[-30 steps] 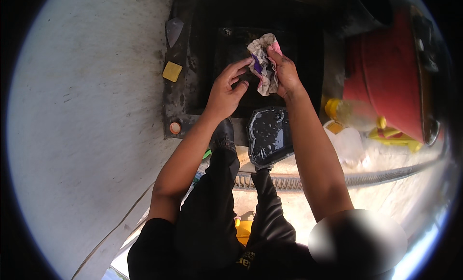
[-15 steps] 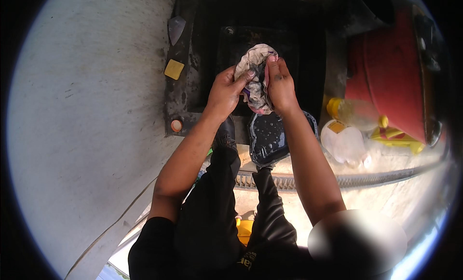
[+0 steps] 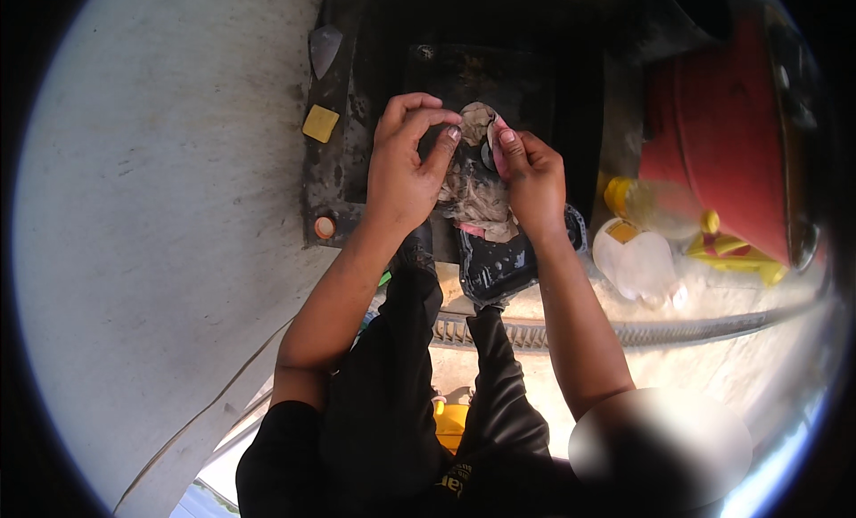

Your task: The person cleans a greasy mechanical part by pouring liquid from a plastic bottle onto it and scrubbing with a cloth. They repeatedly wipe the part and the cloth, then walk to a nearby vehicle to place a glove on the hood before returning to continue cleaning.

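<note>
A crumpled, stained rag (image 3: pixel 481 201) in beige and pink hangs over the dark basin. My right hand (image 3: pixel 535 175) pinches its upper right edge between thumb and fingers. My left hand (image 3: pixel 406 166) is beside the rag's left edge, fingers spread and curved, with the thumb and index tips close to the cloth. A small greyish round patch (image 3: pixel 487 156) shows between the rag's folds; what it is I cannot make out. Below the rag sits a wet black pan (image 3: pixel 499 268) with a flanged rim, partly covered by the cloth and my right forearm.
The large black basin (image 3: pixel 350 179) has a yellow sponge-like block (image 3: pixel 321 124), a pointed scraper-like piece (image 3: pixel 325 50) and an orange-rimmed cap (image 3: pixel 325 227) on its left ledge. To the right stand a red drum (image 3: pixel 713 135), a clear bottle (image 3: pixel 655 206) and a whitish jug (image 3: pixel 633 264). A drain grate (image 3: pixel 642 333) crosses the floor.
The bunched rag has opened out and hangs lower, partly over the black pan. My left hand has come off it and moved slightly left, fingers spreading. My right hand has shifted slightly right and down.
</note>
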`<state>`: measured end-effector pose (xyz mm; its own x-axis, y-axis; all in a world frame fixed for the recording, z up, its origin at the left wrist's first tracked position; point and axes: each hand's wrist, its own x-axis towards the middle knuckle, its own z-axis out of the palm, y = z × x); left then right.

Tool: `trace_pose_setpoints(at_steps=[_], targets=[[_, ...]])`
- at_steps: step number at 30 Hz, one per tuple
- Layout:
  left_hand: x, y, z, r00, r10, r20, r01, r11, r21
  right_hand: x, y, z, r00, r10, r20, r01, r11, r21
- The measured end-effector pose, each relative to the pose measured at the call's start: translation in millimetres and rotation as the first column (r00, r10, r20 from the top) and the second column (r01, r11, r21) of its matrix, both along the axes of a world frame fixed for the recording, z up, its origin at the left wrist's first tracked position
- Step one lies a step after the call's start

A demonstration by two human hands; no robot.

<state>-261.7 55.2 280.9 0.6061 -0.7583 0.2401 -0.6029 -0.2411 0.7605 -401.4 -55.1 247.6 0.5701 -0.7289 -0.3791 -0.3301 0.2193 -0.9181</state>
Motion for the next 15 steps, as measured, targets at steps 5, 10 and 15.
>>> trace_pose_setpoints(at_steps=[5, 10, 15], targets=[[2.5, -8.6, 7.2, 0.915, -0.132, -0.382, 0.228, 0.948, 0.220, 1.9, 1.3, 27.8, 0.989, 0.096, -0.112, -0.121, 0.961, -0.248], [-6.2, -7.2, -19.3, 0.804, -0.060, -0.592, 0.268, 0.925, 0.269, 0.2, 1.3, 23.3, 0.988, 0.025, -0.151, -0.062, 0.968, -0.242], [-18.3, -7.9, -26.7, 0.834, 0.005, -0.552, 0.196, 0.932, 0.305, -7.4, -18.3, -15.5, 0.878, -0.412, 0.244, 0.342, 0.896, 0.283]])
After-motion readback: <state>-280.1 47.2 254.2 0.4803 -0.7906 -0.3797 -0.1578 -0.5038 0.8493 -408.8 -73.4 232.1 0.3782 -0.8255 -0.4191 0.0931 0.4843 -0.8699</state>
